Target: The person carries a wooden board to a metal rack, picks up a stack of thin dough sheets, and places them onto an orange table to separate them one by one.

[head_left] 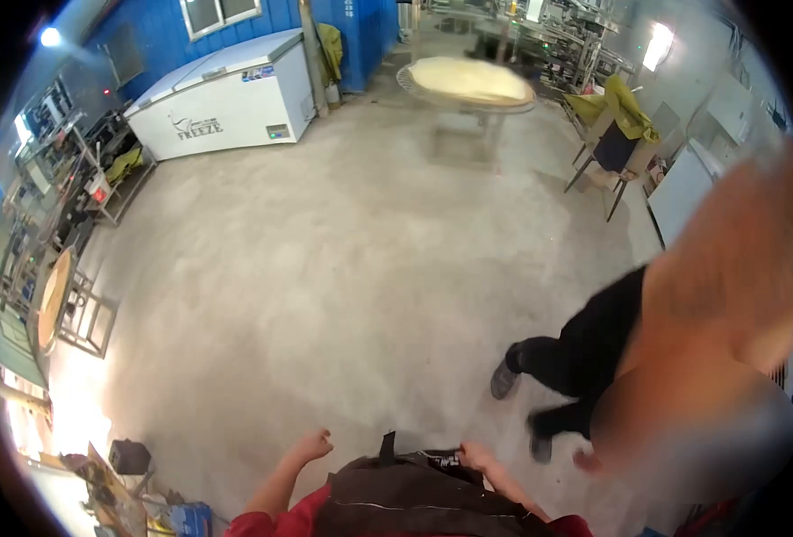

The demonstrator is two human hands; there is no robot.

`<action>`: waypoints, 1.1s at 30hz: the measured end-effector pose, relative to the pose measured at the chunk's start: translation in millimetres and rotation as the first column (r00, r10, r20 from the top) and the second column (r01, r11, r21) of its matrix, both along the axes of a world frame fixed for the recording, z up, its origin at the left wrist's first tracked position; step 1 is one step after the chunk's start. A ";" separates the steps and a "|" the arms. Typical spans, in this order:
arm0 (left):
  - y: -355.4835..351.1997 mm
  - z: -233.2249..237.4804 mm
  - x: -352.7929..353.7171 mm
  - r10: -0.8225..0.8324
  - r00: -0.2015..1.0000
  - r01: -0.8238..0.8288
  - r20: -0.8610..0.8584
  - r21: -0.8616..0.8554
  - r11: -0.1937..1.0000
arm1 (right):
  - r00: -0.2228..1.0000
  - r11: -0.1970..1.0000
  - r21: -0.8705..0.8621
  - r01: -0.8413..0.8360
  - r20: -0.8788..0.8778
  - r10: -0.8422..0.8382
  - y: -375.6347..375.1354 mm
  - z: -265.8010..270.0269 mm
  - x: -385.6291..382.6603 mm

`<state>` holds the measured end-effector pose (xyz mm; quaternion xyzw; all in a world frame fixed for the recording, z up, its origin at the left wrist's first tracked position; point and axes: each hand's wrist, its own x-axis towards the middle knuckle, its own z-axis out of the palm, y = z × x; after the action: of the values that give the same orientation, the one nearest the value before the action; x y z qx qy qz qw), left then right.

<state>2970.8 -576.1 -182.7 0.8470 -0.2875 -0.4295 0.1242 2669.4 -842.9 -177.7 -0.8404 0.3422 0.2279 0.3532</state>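
Note:
My left hand (pixel 313 445) is raised over the floor, left of the dark apron (pixel 414 497) on my body. Its fingers are loosely bent, slightly apart, and nothing shows in them. At the apron's upper right edge, beside some white lettering, my right hand (pixel 477 455) has its fingers closed on the cloth. A dark strap (pixel 387 446) stands up from the top of the apron. Red sleeves cover my upper arms.
A person in dark trousers (pixel 575 349) is close on the right, the upper body blurred. A white chest freezer (pixel 226 98) stands at the back left. Farther back, a round table (pixel 468 82) bears a pale sheet. A chair (pixel 616 148) holds green cloth. Machinery lines the left.

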 end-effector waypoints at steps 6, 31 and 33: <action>-143.2 -6.3 89.5 0.282 0.941 -0.322 -0.186 -0.244 0.915 | 0.998 0.996 -0.056 0.063 0.034 -0.061 -130.6 -6.0 104.7; -795.5 117.8 564.5 -0.068 -0.061 -0.961 -0.996 0.040 0.272 | 0.937 0.934 -0.089 0.345 -0.028 -0.349 -642.2 20.6 385.7; -888.9 131.8 568.6 -0.108 -0.116 -0.940 -0.987 0.074 0.332 | 0.834 0.830 -0.090 0.551 0.032 -0.551 -660.9 0.4 363.6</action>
<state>3539.4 -1465.1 -50.9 0.2325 0.0903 -0.5871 0.7701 3033.0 -1503.9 -177.3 -0.7226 0.5792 0.0978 0.3644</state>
